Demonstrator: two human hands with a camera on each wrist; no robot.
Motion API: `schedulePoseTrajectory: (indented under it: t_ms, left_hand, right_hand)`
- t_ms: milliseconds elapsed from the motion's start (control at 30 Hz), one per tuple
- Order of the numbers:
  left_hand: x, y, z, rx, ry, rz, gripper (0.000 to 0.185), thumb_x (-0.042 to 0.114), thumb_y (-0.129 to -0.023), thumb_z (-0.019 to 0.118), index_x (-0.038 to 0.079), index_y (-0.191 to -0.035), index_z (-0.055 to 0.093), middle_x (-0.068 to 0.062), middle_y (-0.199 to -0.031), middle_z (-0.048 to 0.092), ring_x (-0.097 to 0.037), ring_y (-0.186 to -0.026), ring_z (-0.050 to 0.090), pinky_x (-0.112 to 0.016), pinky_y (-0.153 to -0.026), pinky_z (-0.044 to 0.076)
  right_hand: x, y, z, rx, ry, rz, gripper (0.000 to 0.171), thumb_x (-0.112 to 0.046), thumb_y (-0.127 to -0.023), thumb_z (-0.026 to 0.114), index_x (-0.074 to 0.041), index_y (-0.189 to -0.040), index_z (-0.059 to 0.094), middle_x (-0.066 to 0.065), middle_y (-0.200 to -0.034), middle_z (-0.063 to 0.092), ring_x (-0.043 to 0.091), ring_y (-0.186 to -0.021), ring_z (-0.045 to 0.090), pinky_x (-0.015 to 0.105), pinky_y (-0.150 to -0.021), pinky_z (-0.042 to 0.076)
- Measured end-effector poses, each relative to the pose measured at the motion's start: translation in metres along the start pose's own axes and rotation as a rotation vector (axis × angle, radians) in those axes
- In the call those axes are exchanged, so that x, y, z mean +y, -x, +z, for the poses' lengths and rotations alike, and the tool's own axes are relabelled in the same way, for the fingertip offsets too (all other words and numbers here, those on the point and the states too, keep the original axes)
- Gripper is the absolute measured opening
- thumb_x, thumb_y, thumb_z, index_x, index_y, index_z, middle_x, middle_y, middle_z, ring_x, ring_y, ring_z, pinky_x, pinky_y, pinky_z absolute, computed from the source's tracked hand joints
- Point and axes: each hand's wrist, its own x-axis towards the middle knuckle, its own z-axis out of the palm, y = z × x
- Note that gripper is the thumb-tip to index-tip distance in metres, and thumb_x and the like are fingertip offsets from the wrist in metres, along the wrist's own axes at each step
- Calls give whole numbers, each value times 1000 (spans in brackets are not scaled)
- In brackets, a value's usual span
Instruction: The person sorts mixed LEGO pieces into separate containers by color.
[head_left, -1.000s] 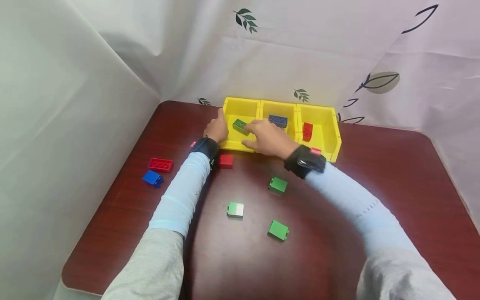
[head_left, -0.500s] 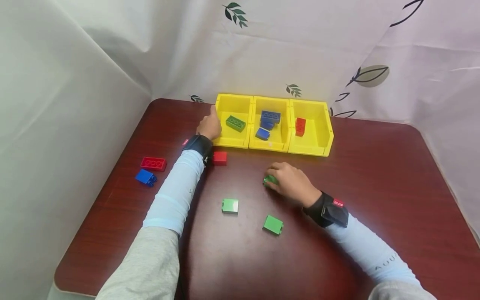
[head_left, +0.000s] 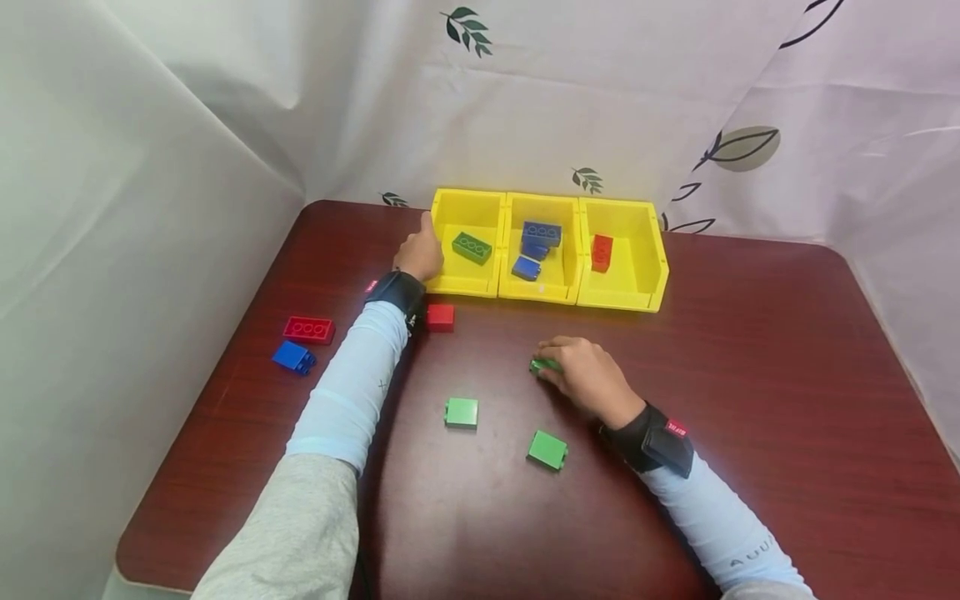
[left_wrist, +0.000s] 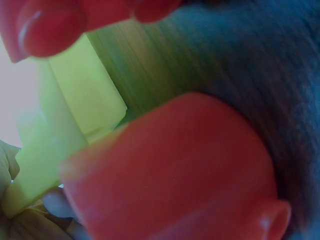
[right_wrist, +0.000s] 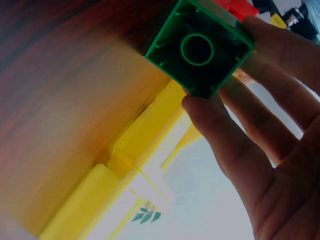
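Note:
My left hand [head_left: 420, 252] grips the left side of the left yellow bin [head_left: 465, 287]; in the left wrist view its fingers [left_wrist: 37, 222] show at the bin's corner. A red brick [head_left: 440, 317] stands close in front of that bin, near the left wrist. On the table ahead of the bins, my right hand [head_left: 588, 375] pinches a green brick [head_left: 545, 366] between thumb and fingers. The right wrist view shows this green brick [right_wrist: 197, 50] with its hollow underside facing the camera. Two more green bricks, one left [head_left: 461, 413] and one nearer [head_left: 548, 450], lie on the table.
The left bin contains a green brick [head_left: 472, 247]. Several blue bricks [head_left: 542, 234] lie in the middle bin [head_left: 536, 292], and a red brick [head_left: 602, 252] in the right bin [head_left: 622, 300]. At the table's left lie a red brick [head_left: 309, 330] and a blue brick [head_left: 294, 357].
My right hand has come from over the left bin back to the table and taken hold of a green brick, which has tilted slightly. The left hand has stayed at the bin.

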Motion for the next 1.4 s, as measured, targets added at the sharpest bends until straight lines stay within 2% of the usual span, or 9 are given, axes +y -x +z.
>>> schedulePoseTrajectory:
  t_ms: [400, 667, 1067, 1400]
  left_hand:
    - [-1, -5, 3, 3, -18, -21, 50, 17, -104, 42, 20, -147, 17, -14, -109, 54, -32, -93, 57, -44, -93, 49]
    - [-1, -4, 3, 1, -17, -8, 49, 17, -104, 41, 18, -147, 18, -17, -109, 54, -34, -94, 56, -46, -93, 49]
    - [-3, -3, 3, 13, 16, 5, 48, 17, -103, 44, 21, -144, 20, -13, -107, 54, -31, -90, 58, -42, -91, 51]
    - [-6, -10, 5, 2, 18, -8, 49, 20, -104, 41, 22, -147, 17, -13, -110, 53, -31, -94, 57, -44, -94, 49]
  right_hand:
    - [3, 1, 0, 10, -24, 14, 25, -12, -80, 80, -4, -104, 76, 13, -106, 73, 27, -99, 70, 44, -82, 57]
    - [3, 2, 0, 4, -27, 15, 24, -12, -81, 79, -4, -104, 76, 12, -107, 73, 28, -99, 70, 44, -80, 58]
    - [3, 0, 2, 16, -16, 11, 25, -13, -81, 79, -4, -105, 75, 11, -106, 73, 27, -97, 71, 44, -78, 58]
    - [2, -5, 2, 47, 3, 5, 26, -15, -81, 80, -5, -104, 74, 11, -104, 72, 26, -91, 71, 43, -74, 58]
